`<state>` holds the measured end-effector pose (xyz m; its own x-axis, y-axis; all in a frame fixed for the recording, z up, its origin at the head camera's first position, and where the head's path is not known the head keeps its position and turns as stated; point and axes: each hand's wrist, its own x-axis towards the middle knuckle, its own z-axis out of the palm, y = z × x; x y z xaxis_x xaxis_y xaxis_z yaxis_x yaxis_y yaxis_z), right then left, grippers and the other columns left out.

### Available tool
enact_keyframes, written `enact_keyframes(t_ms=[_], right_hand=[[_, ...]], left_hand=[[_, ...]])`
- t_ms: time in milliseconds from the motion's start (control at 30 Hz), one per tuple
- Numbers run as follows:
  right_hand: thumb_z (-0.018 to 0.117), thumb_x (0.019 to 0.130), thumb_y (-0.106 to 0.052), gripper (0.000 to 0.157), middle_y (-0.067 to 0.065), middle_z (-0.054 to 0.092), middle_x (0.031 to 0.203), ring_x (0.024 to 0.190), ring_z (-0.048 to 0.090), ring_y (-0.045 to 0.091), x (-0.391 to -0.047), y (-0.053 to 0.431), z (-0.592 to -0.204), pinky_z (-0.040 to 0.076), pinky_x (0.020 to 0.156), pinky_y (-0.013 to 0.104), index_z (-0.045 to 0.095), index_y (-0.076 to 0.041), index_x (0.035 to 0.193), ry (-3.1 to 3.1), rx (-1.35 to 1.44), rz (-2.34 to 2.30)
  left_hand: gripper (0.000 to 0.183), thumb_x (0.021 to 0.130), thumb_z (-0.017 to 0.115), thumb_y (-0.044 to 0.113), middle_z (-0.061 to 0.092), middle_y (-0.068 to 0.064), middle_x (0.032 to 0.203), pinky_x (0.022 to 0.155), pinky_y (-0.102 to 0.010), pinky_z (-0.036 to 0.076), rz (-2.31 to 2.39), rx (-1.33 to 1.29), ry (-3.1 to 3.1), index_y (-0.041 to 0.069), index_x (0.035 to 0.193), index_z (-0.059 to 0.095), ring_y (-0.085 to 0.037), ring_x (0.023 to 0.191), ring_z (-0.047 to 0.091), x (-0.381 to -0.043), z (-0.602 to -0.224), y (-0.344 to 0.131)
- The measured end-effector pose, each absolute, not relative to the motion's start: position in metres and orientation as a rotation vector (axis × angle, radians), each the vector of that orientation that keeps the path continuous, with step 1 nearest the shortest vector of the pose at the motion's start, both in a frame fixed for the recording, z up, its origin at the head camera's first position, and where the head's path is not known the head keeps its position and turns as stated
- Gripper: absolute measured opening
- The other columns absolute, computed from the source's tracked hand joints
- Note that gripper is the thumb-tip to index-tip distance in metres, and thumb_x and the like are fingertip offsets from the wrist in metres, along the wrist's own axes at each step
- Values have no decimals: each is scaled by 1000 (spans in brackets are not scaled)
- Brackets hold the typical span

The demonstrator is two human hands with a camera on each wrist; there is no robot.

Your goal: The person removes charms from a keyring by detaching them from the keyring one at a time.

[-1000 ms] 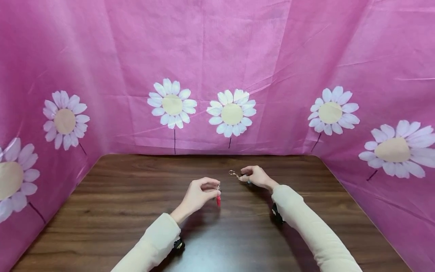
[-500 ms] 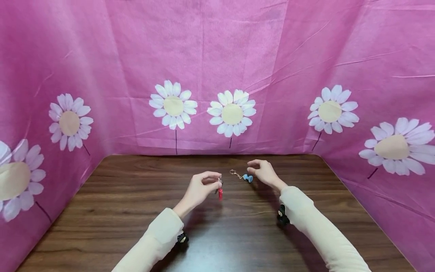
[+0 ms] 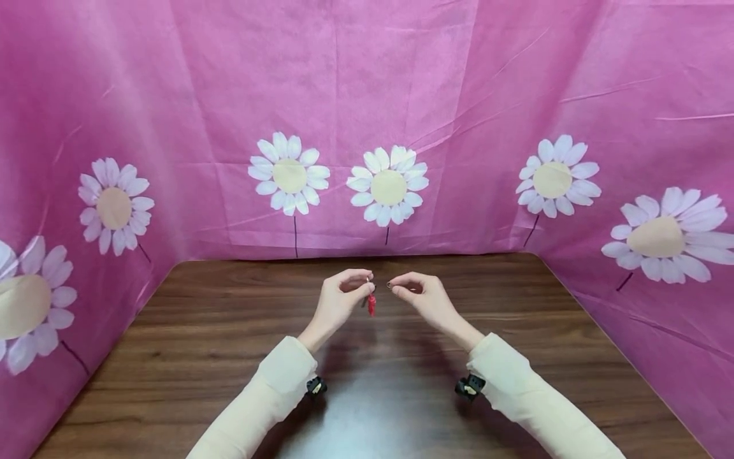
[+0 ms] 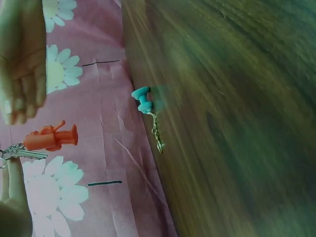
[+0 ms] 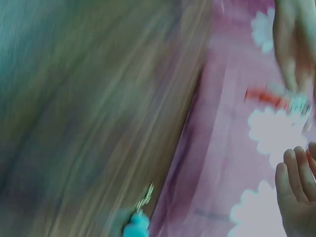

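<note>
My left hand [image 3: 338,303] pinches a key ring from which silver keys [image 4: 24,152] and a red figure-shaped charm [image 3: 371,305] hang, above the table. Facing it across a small gap, my right hand [image 3: 430,299] is raised with bent, relaxed fingers; I make out nothing held in it. In the left wrist view, the red charm [image 4: 52,137] and keys lie between the two hands. A blue keychain [image 4: 143,100] with a gold chain rests on the table towards its far edge. In the head view the right hand hides that keychain.
The brown wooden table [image 3: 201,357] spreads under both forearms. A pink cloth [image 3: 218,95] with white daisies stands around its back and sides. Each wrist carries a small black camera [image 3: 470,386].
My right hand let go of the blue keychain, lifted off it and came left towards the other hand. The left hand rose slightly with the keys and red charm.
</note>
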<state>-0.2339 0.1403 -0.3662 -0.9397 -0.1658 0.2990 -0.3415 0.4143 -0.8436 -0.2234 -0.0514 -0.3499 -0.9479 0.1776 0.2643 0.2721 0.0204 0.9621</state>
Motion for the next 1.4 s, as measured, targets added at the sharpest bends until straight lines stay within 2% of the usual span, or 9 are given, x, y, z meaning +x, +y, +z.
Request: enact_keyframes(t_ms=[200,267,367,500,733,967,1067,1233,1400], right_hand=[[72,76,-12,15,4,71,88,82,66,13,-220,117,-377,53,73,24,71,-10,91,-2407,507,1399],[74,73,-15,16,1,71,84,80,67,12,-219,112,-382,48,83,26,71,-13,89,-2385,488,1345],[77,70,-18,16,-2,72,80,77,67,10,-218,105,-387,42,85,32,70,-16,85,-2370,427,1295],[76,70,-14,13,1,72,78,73,67,11,-217,101,-390,45,81,31,68,-14,80,-2356,362,1357],[73,73,-9,10,3,71,74,69,66,8,-218,99,-390,49,70,22,66,-11,78,-2362,339,1457],[63,74,-4,12,2,66,70,60,57,4,-214,109,-385,47,57,18,66,-8,85,-2532,319,1442],[57,74,-4,19,1,66,69,59,54,5,-210,117,-382,43,54,18,69,-8,89,-2610,340,1385],[54,79,-6,18,0,57,56,48,50,6,-209,126,-376,40,47,20,68,-8,90,-2750,416,1388],[54,84,-7,17,2,60,65,59,55,6,-208,135,-377,51,55,24,66,1,92,-2791,498,1566]], left_hand=[[26,80,65,1,62,-28,101,71,-15,50,-2110,-517,-2119,-10,103,61,-6,81,63,-225,-357,-47],[24,80,65,1,63,-27,100,73,-15,50,-2133,-510,-2093,-9,101,62,-6,81,63,-228,-364,-45],[25,79,67,3,63,-25,101,74,-15,51,-2165,-497,-2064,-7,101,63,-5,82,64,-232,-375,-43],[24,79,67,1,63,-26,101,75,-16,51,-2178,-485,-2026,-8,100,63,-5,81,63,-232,-383,-40],[17,80,66,3,67,-18,89,64,-16,51,-2182,-381,-2032,-5,95,65,-3,71,61,-232,-387,-38],[12,82,62,0,67,-17,82,71,-24,55,-2124,-446,-2111,-9,89,64,-8,73,63,-231,-389,-40],[9,81,63,0,68,-20,81,68,-26,55,-1963,-522,-2188,-7,87,65,-16,72,66,-223,-381,-41],[6,79,63,-3,68,-20,79,64,-25,54,-1765,-620,-2225,-5,84,65,-29,73,67,-211,-366,-39],[5,79,63,-2,69,-18,80,65,-22,53,-1706,-655,-2257,-2,84,65,-28,76,67,-208,-365,-34]])
